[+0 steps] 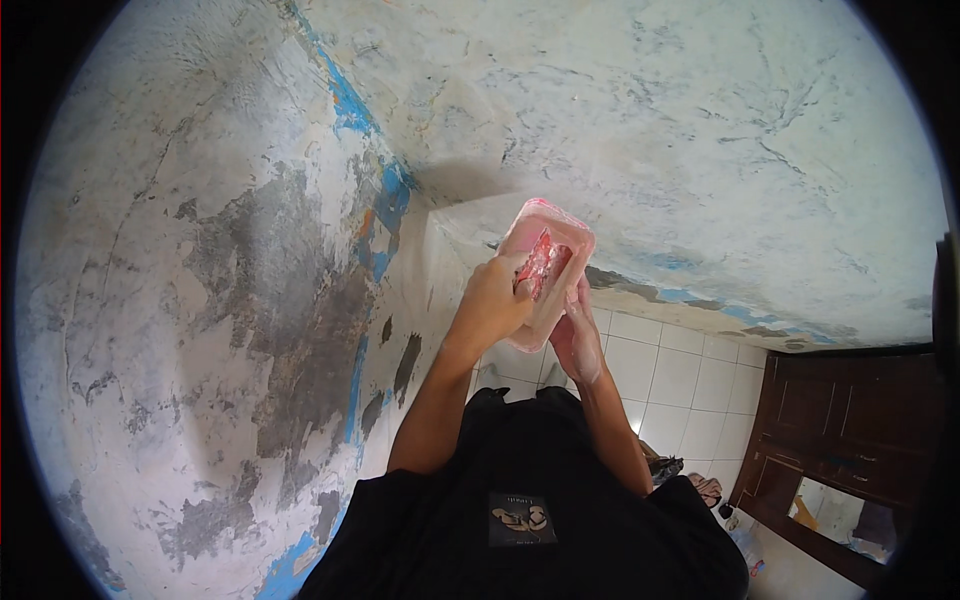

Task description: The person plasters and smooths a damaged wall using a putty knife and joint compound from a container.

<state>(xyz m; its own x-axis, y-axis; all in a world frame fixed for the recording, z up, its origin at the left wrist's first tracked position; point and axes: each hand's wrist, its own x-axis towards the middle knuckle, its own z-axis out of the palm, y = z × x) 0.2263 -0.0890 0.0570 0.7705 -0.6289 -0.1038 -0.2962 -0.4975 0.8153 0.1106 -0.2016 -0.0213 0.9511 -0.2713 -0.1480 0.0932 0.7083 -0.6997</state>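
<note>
In front of my chest is a shallow pink tray [582,228], rectangular with rounded corners and coated inside with a pale paste. My right hand [580,340] grips it from underneath along its right side, and whitish smears show on that hand and wrist. Over the tray's left side, my left hand [495,305] is closed around a red tool [541,258] smeared with paste. The tool lies within the tray's outline; its exact kind is not clear, and my fingers cover part of it.
A patchy wall [200,300] with grey and blue peeled areas rises at the left, meeting a pale wall [680,130] ahead at a corner. Below lies a white tiled floor [685,385]. Dark wooden furniture [830,410] stands at the right, with small items on the floor beside it.
</note>
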